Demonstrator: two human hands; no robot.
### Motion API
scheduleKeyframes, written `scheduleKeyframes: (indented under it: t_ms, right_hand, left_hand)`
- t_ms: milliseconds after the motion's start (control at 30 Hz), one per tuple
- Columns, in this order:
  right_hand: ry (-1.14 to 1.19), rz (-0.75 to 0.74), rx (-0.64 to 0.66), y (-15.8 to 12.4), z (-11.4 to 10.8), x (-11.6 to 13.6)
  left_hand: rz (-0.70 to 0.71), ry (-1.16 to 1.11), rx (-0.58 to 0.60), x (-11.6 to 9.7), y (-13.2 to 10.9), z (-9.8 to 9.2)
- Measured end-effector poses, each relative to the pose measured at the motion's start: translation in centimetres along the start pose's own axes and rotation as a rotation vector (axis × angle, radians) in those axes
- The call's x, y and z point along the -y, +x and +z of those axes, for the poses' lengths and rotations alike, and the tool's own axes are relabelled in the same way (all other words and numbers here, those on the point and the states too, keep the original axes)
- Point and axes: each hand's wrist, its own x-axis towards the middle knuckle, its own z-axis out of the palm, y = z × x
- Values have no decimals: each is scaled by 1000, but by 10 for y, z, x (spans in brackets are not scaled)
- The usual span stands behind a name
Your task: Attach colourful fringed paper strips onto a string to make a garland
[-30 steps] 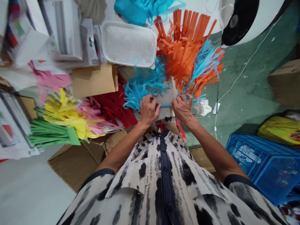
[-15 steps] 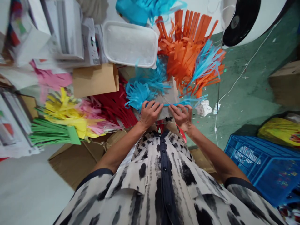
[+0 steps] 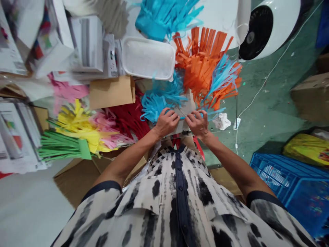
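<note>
My left hand (image 3: 167,122) and my right hand (image 3: 197,123) are close together at the table's near edge, fingers pinched on one narrow blue paper tassel (image 3: 182,117). A short twisted piece of it shows between my fingertips, and its loose strips stick out past my right hand. Just beyond my left hand lies a pile of blue fringed paper (image 3: 154,106). Orange fringed paper (image 3: 199,73) spreads farther out, with a light blue tassel (image 3: 223,75) on top of it. My fingers hide most of the held tassel.
A white plastic tub (image 3: 148,58) stands beyond the blue pile. Leftward are a brown envelope (image 3: 111,92), red fringe (image 3: 128,118), yellow fringe (image 3: 74,125) and green fringe (image 3: 61,145). Crumpled white tissue (image 3: 221,121) lies by the right edge. A blue crate (image 3: 290,181) stands on the floor.
The view has shifted slightly, so the things on the table sit a little lower. Both hands keep their pinch on the blue tassel, and less of its strips shows past my right hand.
</note>
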Motion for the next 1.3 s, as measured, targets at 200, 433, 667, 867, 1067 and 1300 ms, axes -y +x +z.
scheduleKeyframes:
  t_ms: [200, 433, 667, 867, 1067, 1300]
  right_hand:
    - [164, 20, 72, 2, 0, -3]
    - [143, -15, 17, 7, -6, 0]
    - [172, 24, -127, 8, -51, -4]
    - [77, -63, -335, 15, -101, -11]
    - [26, -34, -365, 25, -114, -9]
    - [162, 14, -331, 36, -121, -2]
  left_hand:
    - [41, 3, 110, -2, 9, -10]
    - [-38, -128, 169, -9, 17, -23]
    - [-480, -530, -101, -31, 15, -70]
    - [-658, -1326, 214, -23, 27, -111]
    - [-744, -1547, 79, -24, 29, -116]
    - [-763, -1486, -122, -31, 25, -123]
